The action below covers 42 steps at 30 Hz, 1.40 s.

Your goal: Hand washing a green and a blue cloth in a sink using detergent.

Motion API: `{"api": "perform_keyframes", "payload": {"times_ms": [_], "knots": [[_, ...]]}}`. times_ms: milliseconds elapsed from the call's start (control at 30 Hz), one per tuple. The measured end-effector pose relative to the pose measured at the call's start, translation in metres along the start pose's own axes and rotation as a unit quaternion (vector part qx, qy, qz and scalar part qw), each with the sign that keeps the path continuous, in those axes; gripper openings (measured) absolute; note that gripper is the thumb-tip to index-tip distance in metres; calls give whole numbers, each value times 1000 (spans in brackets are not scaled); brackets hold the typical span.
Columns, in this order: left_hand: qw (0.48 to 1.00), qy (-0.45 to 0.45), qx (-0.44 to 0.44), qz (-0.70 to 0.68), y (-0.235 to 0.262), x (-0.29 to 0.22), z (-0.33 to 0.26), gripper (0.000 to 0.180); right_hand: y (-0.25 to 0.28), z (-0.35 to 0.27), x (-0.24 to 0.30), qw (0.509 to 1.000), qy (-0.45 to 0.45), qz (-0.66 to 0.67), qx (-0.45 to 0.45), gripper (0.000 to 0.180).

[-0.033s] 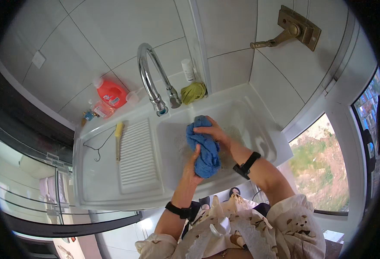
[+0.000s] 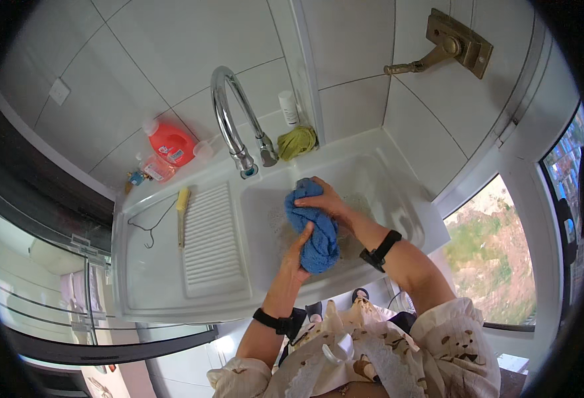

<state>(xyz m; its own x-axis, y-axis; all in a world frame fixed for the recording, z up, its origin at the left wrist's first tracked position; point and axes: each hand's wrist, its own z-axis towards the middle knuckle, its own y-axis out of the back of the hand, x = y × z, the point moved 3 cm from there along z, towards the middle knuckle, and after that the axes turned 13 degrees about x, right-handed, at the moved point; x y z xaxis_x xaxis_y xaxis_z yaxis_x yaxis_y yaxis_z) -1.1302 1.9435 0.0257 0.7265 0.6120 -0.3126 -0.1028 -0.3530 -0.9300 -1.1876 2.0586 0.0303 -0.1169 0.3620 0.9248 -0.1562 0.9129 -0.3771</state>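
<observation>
Your right hand (image 2: 325, 201), in the head view, grips the upper end of a blue, bunched fabric cloth (image 2: 320, 244), fingers curled over it. Your left hand (image 2: 297, 257) holds the same cloth from its lower left side, thumb laid along the fabric. Both hands are closed around the cloth. The cloth is located over the white, rectangular sink basin (image 2: 255, 229); contact with the basin floor cannot be determined. Foam shows beneath your hands.

To the left of the basin, note the white, ribbed washboard surface (image 2: 212, 232). A long-handled brush with a yellow head (image 2: 182, 222) lies along its left edge, beside a thin, dark wire hanger (image 2: 151, 233). Behind the basin stands a chrome, gooseneck faucet (image 2: 220, 109); a crumpled, olive-green cloth (image 2: 297, 142) lies to its right.
</observation>
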Motion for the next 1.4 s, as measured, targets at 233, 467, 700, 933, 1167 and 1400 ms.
{"api": "perform_keyframes", "payload": {"times_ms": [233,467,700,933,1167,1400], "knots": [[954,71,-21,292,13,-10,12,38,-9,13,16,946,-61,-312,66,51],[824,-14,-71,562,41,-6,27,49,-3,10,-21,849,-12,-528,-12,58],[950,81,-24,300,21,-20,1,44,8,-10,30,971,-48,-226,65,57],[977,111,122,136,13,-3,-1,44,-16,-12,30,908,-33,300,290,47],[965,72,154,200,-19,-4,-10,58,-4,-1,46,981,-81,69,162,28],[931,13,46,361,-34,-2,-5,66,-28,1,58,970,-80,-192,123,23]]}}
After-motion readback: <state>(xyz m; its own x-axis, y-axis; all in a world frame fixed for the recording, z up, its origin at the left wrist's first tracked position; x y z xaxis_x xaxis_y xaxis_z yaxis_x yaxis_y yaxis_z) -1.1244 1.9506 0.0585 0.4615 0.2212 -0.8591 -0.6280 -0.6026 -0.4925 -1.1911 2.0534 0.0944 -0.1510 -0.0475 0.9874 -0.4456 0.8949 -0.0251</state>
